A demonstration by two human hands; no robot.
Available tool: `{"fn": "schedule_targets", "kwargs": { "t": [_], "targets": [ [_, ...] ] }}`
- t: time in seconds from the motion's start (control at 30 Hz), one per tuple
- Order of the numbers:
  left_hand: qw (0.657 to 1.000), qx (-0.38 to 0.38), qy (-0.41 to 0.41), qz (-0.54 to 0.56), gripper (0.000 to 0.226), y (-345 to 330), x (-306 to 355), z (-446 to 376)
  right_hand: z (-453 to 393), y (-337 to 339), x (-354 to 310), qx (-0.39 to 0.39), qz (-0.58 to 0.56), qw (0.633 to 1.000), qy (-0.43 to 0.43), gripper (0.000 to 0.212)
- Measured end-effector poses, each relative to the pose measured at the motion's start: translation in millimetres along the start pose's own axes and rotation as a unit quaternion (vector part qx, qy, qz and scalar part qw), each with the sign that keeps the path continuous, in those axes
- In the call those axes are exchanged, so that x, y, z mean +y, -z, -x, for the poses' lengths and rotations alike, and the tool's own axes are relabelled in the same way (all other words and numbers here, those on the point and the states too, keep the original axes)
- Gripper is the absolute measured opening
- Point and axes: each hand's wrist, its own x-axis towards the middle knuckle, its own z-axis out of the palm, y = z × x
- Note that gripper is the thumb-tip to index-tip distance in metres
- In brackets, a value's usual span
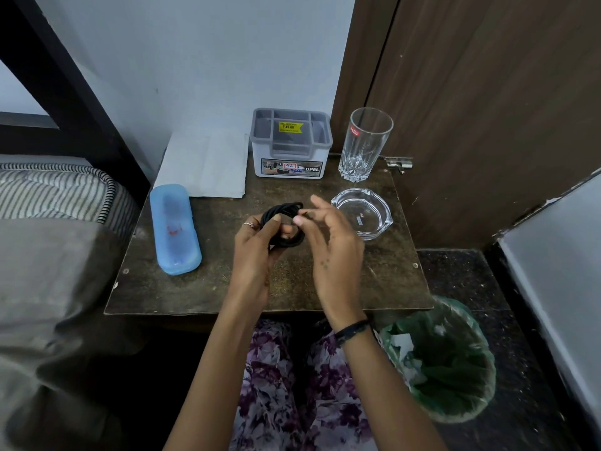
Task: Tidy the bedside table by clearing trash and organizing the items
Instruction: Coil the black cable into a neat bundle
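Observation:
A coiled black cable (282,210) hangs just above the middle of the brown bedside table (201,288). My left hand (257,252) grips the coil from the left, thumb across the loops. My right hand (328,236) pinches the cable's free end between thumb and forefinger at the coil's right side, the other fingers spread. On the table stand a blue plastic case (174,229) at the left, a folded white paper (208,164) behind it, a grey organizer box (291,143) at the back, a tall empty glass (366,143) and a glass ashtray (362,213).
A bin lined with a green bag (445,362), holding crumpled paper, stands on the dark floor at the table's front right corner. A bed with striped bedding (58,190) borders the left. A brown wooden door (487,109) is behind right.

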Motion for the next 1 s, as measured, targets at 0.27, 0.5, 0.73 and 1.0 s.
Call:
{"fn": "schedule_targets", "kwargs": {
  "t": [0.27, 0.5, 0.73, 1.0],
  "targets": [
    [0.998, 0.022, -0.003, -0.058, 0.015, -7.6, -1.8, -26.9, 8.4, 4.3, 6.0, 0.039, -0.242, 0.962, -0.118, 0.01],
    [0.992, 0.016, 0.024, -0.126, 0.01, 17.4, -22.2, -34.5, -16.0, 3.4, 23.2, -0.129, -0.235, 0.916, -0.299, 0.006],
    [0.942, 0.012, -0.022, -0.335, 0.047, 24.2, -16.1, -34.2, -20.0, -11.3, 37.2, -0.071, -0.15, 0.946, -0.277, 0.014],
    [0.815, 0.095, -0.208, -0.533, 0.025, 47.3, -12.7, -28.6, -21.9, -45.3, 29.6, -0.062, -0.076, 0.966, -0.238, 0.01]
  ]
}}
